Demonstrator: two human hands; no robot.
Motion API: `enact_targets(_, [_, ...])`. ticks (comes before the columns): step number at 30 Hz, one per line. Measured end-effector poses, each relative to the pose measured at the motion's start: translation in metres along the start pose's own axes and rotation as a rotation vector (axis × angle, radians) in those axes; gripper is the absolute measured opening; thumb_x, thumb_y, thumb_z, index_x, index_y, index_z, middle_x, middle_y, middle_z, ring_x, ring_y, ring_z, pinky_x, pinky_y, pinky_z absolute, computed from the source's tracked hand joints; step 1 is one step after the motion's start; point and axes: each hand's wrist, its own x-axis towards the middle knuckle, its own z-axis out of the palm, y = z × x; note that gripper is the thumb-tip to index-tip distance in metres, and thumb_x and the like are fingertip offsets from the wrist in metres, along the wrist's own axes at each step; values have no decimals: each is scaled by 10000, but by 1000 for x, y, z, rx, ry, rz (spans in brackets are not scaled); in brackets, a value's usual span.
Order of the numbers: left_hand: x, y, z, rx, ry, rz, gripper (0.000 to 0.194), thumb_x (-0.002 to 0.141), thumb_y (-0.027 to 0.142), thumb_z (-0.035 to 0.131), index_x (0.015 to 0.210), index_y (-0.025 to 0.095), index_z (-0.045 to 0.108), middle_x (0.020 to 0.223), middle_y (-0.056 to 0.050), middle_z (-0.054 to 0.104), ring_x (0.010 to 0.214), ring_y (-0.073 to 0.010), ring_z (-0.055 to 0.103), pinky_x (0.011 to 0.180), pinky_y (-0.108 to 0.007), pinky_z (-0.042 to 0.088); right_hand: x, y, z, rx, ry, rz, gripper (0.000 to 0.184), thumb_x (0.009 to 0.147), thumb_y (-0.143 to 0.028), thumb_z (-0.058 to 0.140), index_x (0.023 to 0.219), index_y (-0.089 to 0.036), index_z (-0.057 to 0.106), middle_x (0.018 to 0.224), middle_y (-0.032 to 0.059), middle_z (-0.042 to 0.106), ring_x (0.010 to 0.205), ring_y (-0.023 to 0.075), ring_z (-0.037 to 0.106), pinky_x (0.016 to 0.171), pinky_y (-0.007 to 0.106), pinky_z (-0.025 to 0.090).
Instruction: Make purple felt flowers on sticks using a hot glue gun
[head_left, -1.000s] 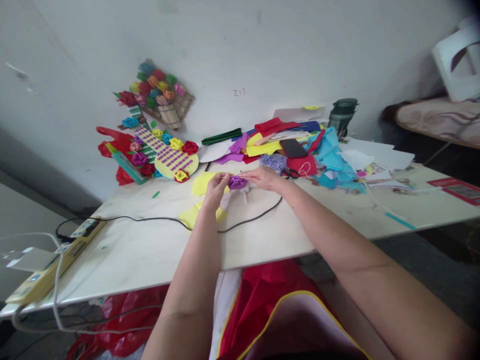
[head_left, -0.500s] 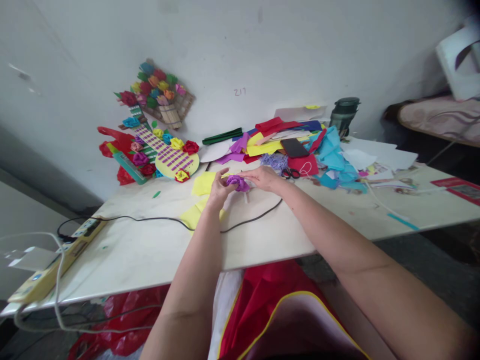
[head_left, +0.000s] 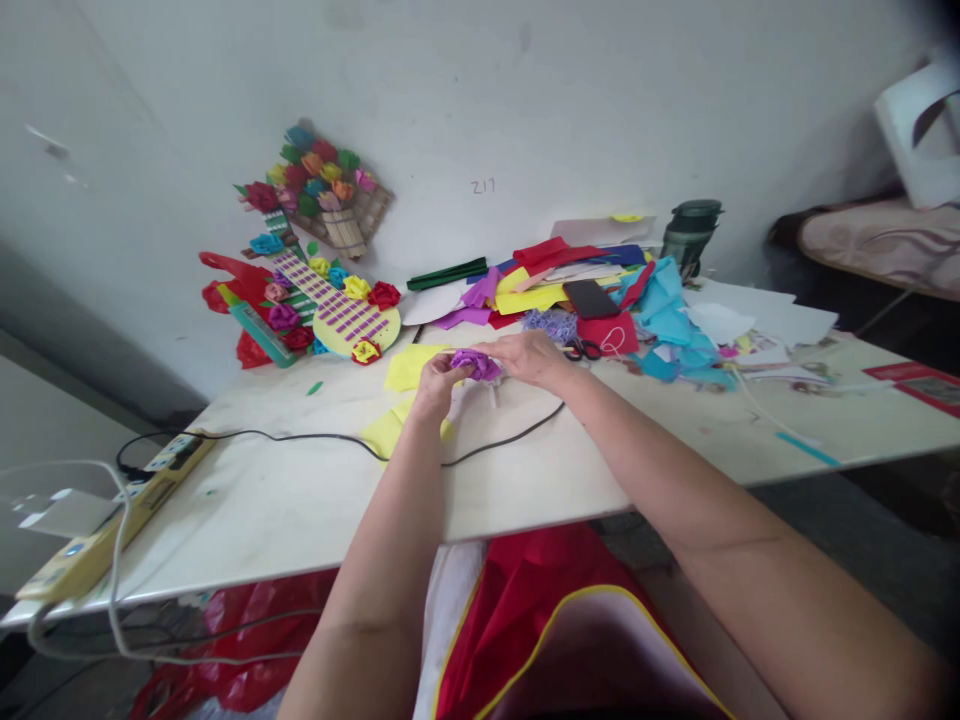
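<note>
A ruffled purple paper flower [head_left: 477,365] is held above the table between my two hands. My left hand [head_left: 438,382] is closed on its left side, with the thumb pressed on the petals. My right hand [head_left: 527,358] has its fingers drawn together at the flower's right edge; what its fingertips pinch is partly hidden. Beneath and to the left lie yellow paper sheets [head_left: 411,368]. A small white strip [head_left: 493,397] shows just under the flower.
A black cable [head_left: 300,436] crosses the table from the power strip [head_left: 120,520]. Scissors [head_left: 583,349], a phone [head_left: 589,298] and coloured paper lie behind my right hand. A flower-trimmed paper guitar [head_left: 352,318] and glue bottle [head_left: 262,335] stand back left; a dark bottle [head_left: 690,238] stands back right.
My left fingers, raised and spread before, have closed onto the purple flower. My right fingers have curled in more at its right edge. The view has shifted slightly.
</note>
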Motion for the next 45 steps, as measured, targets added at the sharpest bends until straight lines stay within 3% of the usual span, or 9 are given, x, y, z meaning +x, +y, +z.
enact_targets(5, [-2,3,1,-74,-6,32,402,486,168,804,877,160,713,775,-18,702,693,-149,618,714,-308,486,-1,-1,0,-18,5,-21,455,939,-172,388,1310,-294,622,1101,51,746,901,196,676,706,258,427])
enact_targets(9, [-1,4,1,-101,14,51,384,449,134,798,822,162,712,738,-5,694,654,-143,613,673,-302,494,-1,-3,0,-20,20,-3,422,970,-242,378,1330,-262,596,1107,75,745,898,212,684,703,273,422])
enact_targets(13, [-2,5,2,-110,13,64,345,449,127,791,784,155,715,706,-5,688,630,-146,615,648,-302,496,0,-6,0,-44,-2,40,427,988,-306,369,1363,-185,533,949,116,764,836,243,693,679,295,395])
enact_targets(19, [-4,6,3,-105,11,88,332,476,140,798,796,149,710,736,-23,704,641,-155,627,665,-319,501,2,-6,-1,-22,-17,77,346,991,-342,381,1189,-150,589,828,105,745,777,237,677,643,285,342])
enact_targets(27, [-3,6,1,-98,34,99,324,474,120,780,789,149,709,726,-24,717,644,-158,635,658,-316,511,3,1,6,57,111,16,276,975,-289,421,993,-153,660,1009,112,710,824,192,637,636,273,341])
enact_targets(40, [-4,9,1,-91,31,128,299,490,137,783,776,160,701,846,-66,755,780,-214,694,714,-347,531,2,14,19,125,194,-25,306,956,-322,433,905,-190,705,798,57,727,690,175,610,614,280,316])
enact_targets(45, [-4,9,0,-106,41,128,311,480,142,790,779,169,708,821,-49,750,757,-198,684,709,-336,530,2,16,21,176,256,-53,297,942,-328,464,874,-177,711,851,74,733,723,170,614,632,274,346])
